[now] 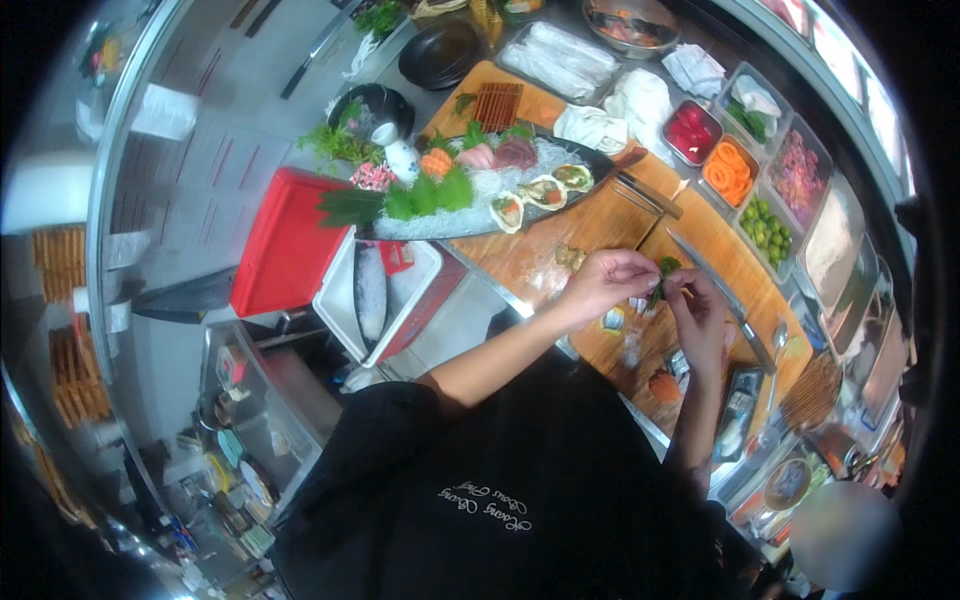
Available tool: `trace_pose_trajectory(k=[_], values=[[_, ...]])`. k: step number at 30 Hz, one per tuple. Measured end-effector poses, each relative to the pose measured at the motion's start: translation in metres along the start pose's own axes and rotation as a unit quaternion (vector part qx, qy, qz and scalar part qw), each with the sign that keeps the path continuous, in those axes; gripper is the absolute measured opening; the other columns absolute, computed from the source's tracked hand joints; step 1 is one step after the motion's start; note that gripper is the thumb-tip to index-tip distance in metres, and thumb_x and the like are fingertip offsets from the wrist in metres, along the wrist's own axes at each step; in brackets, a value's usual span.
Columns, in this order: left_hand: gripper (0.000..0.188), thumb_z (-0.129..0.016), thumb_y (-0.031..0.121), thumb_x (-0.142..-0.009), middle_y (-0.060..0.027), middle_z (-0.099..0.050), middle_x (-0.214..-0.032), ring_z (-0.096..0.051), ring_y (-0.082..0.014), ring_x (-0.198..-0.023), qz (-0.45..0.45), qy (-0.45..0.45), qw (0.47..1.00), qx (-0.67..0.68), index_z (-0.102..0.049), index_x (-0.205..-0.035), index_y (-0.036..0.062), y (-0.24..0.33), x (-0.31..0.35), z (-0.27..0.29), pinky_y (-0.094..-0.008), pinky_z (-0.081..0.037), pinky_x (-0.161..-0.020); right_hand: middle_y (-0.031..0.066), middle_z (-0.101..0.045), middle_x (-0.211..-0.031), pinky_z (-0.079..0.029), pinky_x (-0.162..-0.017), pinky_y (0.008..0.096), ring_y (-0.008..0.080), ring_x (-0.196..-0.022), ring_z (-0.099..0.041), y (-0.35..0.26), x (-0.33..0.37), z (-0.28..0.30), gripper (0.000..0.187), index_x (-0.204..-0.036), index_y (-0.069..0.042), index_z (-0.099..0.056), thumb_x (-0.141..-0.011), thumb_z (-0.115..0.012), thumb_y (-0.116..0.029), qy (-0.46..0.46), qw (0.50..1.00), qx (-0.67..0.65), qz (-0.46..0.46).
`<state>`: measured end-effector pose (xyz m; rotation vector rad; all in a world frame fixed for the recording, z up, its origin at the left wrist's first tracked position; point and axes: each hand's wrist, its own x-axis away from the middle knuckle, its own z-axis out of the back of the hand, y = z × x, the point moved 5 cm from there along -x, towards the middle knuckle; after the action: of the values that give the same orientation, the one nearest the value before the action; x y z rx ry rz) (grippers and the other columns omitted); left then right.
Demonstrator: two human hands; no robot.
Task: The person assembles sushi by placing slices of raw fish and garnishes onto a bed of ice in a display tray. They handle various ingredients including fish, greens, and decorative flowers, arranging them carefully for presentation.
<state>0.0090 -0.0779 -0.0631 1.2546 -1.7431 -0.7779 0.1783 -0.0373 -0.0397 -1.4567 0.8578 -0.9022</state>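
Note:
My left hand (612, 280) and my right hand (702, 318) meet over the wooden cutting board (590, 235). Between their fingertips is a small green herb sprig (667, 268); both hands pinch it. A long knife (716, 282) lies on the board just beyond my right hand, its blade pointing away. Small wrapped packets (612, 319) lie under my hands. Ahead and to the left, a long dark platter (420, 236) bears shredded white garnish, green leaves, orange and pink fish slices, and oysters on the half shell (543, 193). A white bottle (393, 150) stands among the leaves.
Metal containers at the right hold orange shreds (730, 172), small green citrus (767, 228) and red pieces (692, 131). White cloths (592, 127) lie beyond the board. A cooler with a red lid (285, 243) stands open at the left. A spoon (778, 340) lies at the board's right.

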Motion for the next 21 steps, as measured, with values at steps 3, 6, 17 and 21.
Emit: trace_pose_trajectory(k=[3,6,17,21], values=[[0.026,-0.069,0.011,-0.100,-0.0104,-0.071,-0.111,-0.070,-0.0186,-0.102,0.029,0.010,0.996,0.089,-0.064,-0.123,-0.0022,-0.011,0.003,0.031,-0.0346,-0.059,-0.090,0.0037,-0.066,-0.104,-0.052,-0.088,0.0261,0.0120,-0.096,-0.064,0.003,-0.010,-0.018,0.009,-0.108,0.001,-0.065,-0.101,-0.065,-0.004,-0.011,0.999,0.010,-0.029],[0.025,-0.067,0.008,-0.101,-0.0117,-0.068,-0.118,-0.069,-0.0219,-0.108,0.065,0.016,0.982,0.178,-0.062,-0.123,-0.0017,-0.028,0.007,0.070,-0.0399,-0.060,-0.094,0.0036,-0.067,-0.103,-0.051,-0.087,0.0258,0.0124,-0.097,-0.064,0.019,-0.021,-0.034,0.009,-0.109,0.001,-0.066,-0.101,-0.064,-0.004,-0.016,0.998,0.032,-0.057],[0.033,-0.067,0.027,-0.100,-0.0061,-0.062,-0.112,-0.066,-0.0196,-0.099,0.076,0.104,0.990,0.061,-0.056,-0.119,0.0029,-0.039,-0.049,0.114,-0.0413,-0.059,-0.090,0.0209,-0.060,-0.142,-0.032,-0.122,0.0527,0.0349,-0.145,-0.045,0.016,-0.038,0.004,0.022,-0.081,-0.010,-0.055,-0.091,-0.069,-0.023,0.225,0.966,0.001,0.125],[0.059,-0.076,0.025,-0.092,-0.0087,-0.056,-0.131,-0.059,-0.0198,-0.118,-0.296,0.151,0.857,-0.394,-0.047,-0.140,0.0028,0.003,0.005,0.119,-0.0368,-0.054,-0.096,0.0193,-0.067,-0.128,-0.039,-0.117,0.0515,0.0371,-0.138,-0.052,-0.014,-0.049,-0.036,0.015,-0.084,-0.010,-0.055,-0.093,-0.067,-0.014,0.150,0.969,0.116,0.155]])
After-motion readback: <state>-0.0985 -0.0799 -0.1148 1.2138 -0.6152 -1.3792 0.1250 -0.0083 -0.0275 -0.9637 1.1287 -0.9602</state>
